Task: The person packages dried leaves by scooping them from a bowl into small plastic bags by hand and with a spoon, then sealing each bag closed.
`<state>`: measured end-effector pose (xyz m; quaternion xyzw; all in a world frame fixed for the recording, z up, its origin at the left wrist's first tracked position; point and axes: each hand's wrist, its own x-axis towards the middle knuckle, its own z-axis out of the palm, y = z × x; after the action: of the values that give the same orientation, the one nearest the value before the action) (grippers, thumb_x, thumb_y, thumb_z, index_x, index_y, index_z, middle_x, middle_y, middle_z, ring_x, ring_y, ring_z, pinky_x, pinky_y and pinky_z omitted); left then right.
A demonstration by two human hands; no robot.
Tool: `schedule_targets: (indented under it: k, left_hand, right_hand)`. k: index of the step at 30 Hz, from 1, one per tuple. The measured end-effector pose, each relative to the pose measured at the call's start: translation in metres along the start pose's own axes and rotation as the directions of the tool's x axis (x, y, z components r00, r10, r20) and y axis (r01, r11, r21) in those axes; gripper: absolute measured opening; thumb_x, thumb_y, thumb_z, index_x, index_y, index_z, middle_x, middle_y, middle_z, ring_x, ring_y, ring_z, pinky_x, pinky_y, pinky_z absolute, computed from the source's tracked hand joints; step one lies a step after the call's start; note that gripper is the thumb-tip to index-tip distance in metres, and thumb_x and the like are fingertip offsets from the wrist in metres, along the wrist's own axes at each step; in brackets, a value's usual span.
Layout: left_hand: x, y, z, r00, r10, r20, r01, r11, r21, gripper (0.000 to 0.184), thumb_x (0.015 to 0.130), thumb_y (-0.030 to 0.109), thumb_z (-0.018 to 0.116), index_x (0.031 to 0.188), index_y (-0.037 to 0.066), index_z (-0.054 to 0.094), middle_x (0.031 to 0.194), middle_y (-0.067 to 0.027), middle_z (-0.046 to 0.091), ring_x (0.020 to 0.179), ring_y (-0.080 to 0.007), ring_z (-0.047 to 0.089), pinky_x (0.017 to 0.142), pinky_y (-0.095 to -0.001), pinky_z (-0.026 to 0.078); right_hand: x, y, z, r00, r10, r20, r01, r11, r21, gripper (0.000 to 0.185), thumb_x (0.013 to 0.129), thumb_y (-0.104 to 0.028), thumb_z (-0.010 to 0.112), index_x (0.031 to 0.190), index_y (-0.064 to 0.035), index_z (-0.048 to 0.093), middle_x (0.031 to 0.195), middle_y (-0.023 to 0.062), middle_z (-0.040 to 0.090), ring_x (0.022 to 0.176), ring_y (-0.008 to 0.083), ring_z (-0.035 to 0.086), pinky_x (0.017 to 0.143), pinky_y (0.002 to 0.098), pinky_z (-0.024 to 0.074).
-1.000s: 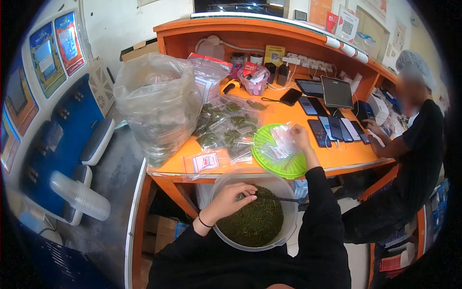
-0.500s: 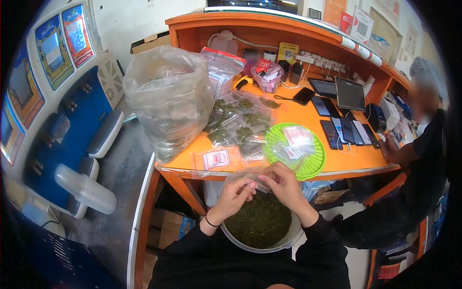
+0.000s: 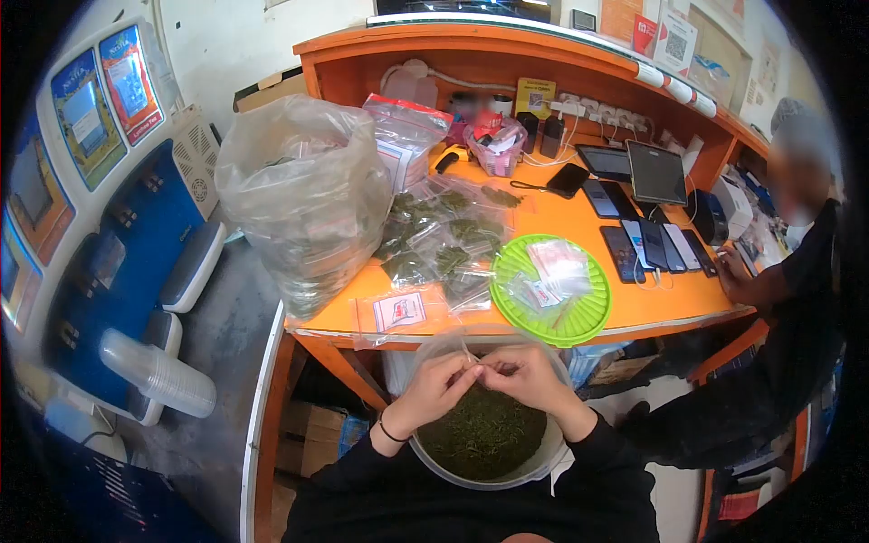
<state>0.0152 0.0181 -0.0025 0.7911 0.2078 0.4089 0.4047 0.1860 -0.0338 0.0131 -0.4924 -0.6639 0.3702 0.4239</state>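
My left hand (image 3: 441, 387) and my right hand (image 3: 525, 373) meet above a clear round tub (image 3: 432, 455), fingertips pinched together on a small clear zip bag (image 3: 468, 347). Most of the bag is hidden by my fingers. Chopped dried green herb (image 3: 486, 433) fills the lower part of the tub, which rests close against my body. On the table edge beyond my hands lies a flat zip bag with a printed label (image 3: 398, 310). Behind it is a heap of small bags filled with green herb (image 3: 450, 231). A green ridged lid (image 3: 581, 321) carries several flat clear bags (image 3: 558, 265).
A large plastic sack (image 3: 303, 195) stands at the table's left. Phones (image 3: 625, 253), a tablet (image 3: 656, 172) and a pink basket (image 3: 496, 156) occupy the back and right. Stacked plastic cups (image 3: 158, 371) lie by a drink dispenser. Another person (image 3: 797, 262) is at the right.
My hands have drawn closer together and slightly lower, with the fingertips now meeting on the small bag. The view has shifted a little.
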Motion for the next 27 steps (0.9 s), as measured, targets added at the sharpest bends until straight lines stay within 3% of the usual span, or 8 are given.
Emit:
schedule_targets:
  k: [3,6,12,15,21,25,26,27]
  left_hand:
    - [-0.003,0.001,0.002,1.000,0.027,-0.012,-0.025,0.993,0.112,0.013,0.078,0.008,0.062,0.070,-0.001,0.057,0.056,-0.0074,0.052,0.045,-0.0138,0.049,0.044,-0.0253,0.038]
    - [-0.005,0.008,0.005,0.993,-0.071,-0.091,0.087,0.979,0.186,0.015,0.075,0.009,0.062,0.066,-0.001,0.056,0.053,-0.0098,0.052,0.043,-0.0186,0.050,0.043,-0.0283,0.039]
    - [-0.003,0.007,0.006,0.981,-0.102,-0.163,0.140,0.960,0.241,0.019,0.074,0.012,0.061,0.061,0.000,0.054,0.052,-0.0156,0.052,0.046,-0.0293,0.054,0.043,-0.0335,0.040]
    - [-0.002,0.019,0.008,0.996,-0.042,-0.085,0.067,0.946,0.317,0.013,0.076,0.012,0.058,0.068,0.002,0.055,0.053,-0.0170,0.052,0.049,-0.0324,0.055,0.045,-0.0379,0.043]
    - [-0.011,0.039,0.021,0.998,-0.005,0.068,-0.025,0.905,0.425,0.013,0.079,0.018,0.057,0.076,0.006,0.056,0.062,-0.0148,0.057,0.055,-0.0318,0.056,0.051,-0.0397,0.046]
    - [-0.001,0.039,0.004,0.966,0.105,-0.238,-0.027,0.951,0.308,0.016,0.077,0.017,0.063,0.087,0.004,0.061,0.074,-0.0090,0.061,0.066,-0.0213,0.059,0.064,-0.0291,0.047]
    - [0.007,0.039,-0.003,0.913,0.089,-0.398,0.030,0.958,0.285,0.016,0.078,0.016,0.063,0.088,0.003,0.062,0.073,-0.0073,0.061,0.065,-0.0187,0.059,0.067,-0.0275,0.046]
    - [0.008,0.037,-0.009,0.836,0.070,-0.544,0.085,0.963,0.255,0.017,0.080,0.016,0.063,0.089,0.003,0.062,0.073,-0.0056,0.062,0.065,-0.0162,0.059,0.069,-0.0259,0.046]
  right_hand:
    - [0.001,0.005,0.003,0.946,-0.242,-0.215,0.172,0.939,-0.298,0.005,0.072,-0.002,0.062,0.073,0.0014,0.060,0.059,0.0077,0.057,0.050,0.0188,0.055,0.049,0.0276,0.0442]
    - [0.001,0.003,-0.002,0.932,-0.207,-0.298,0.071,0.909,-0.410,0.008,0.066,0.001,0.061,0.073,-0.0004,0.058,0.070,0.0107,0.057,0.058,0.0256,0.057,0.052,0.0306,0.0443]
    - [0.000,0.009,-0.002,0.879,-0.456,0.138,0.432,0.639,-0.636,0.034,0.065,-0.006,0.058,0.100,-0.0059,0.058,0.118,0.0182,0.046,0.102,0.0330,0.049,0.082,0.0417,0.0399]
    - [-0.004,-0.005,-0.004,0.954,-0.224,0.198,0.297,0.776,-0.557,0.045,0.067,-0.013,0.060,0.112,-0.0085,0.054,0.124,0.0223,0.041,0.109,0.0380,0.043,0.091,0.0448,0.0352]
    - [-0.002,0.001,0.010,0.927,-0.138,0.349,0.281,0.871,-0.402,0.059,0.070,-0.010,0.058,0.128,-0.0124,0.045,0.133,0.0191,0.031,0.119,0.0363,0.037,0.098,0.0389,0.0320]
    - [0.001,0.018,0.004,0.926,-0.233,0.296,0.264,0.962,-0.069,0.041,0.091,-0.023,0.046,0.129,-0.0078,0.042,0.121,0.0148,0.043,0.104,0.0266,0.049,0.088,0.0367,0.0395]
    - [-0.004,0.009,0.002,0.934,0.004,0.357,-0.106,0.958,0.265,0.041,0.095,-0.029,0.039,0.129,-0.0081,0.042,0.113,0.0087,0.047,0.092,0.0167,0.049,0.081,0.0301,0.0413]
    - [-0.005,0.008,0.001,0.927,-0.024,0.374,-0.100,0.946,0.308,0.041,0.094,-0.029,0.040,0.129,-0.0081,0.042,0.112,0.0075,0.047,0.090,0.0152,0.049,0.080,0.0289,0.0413]
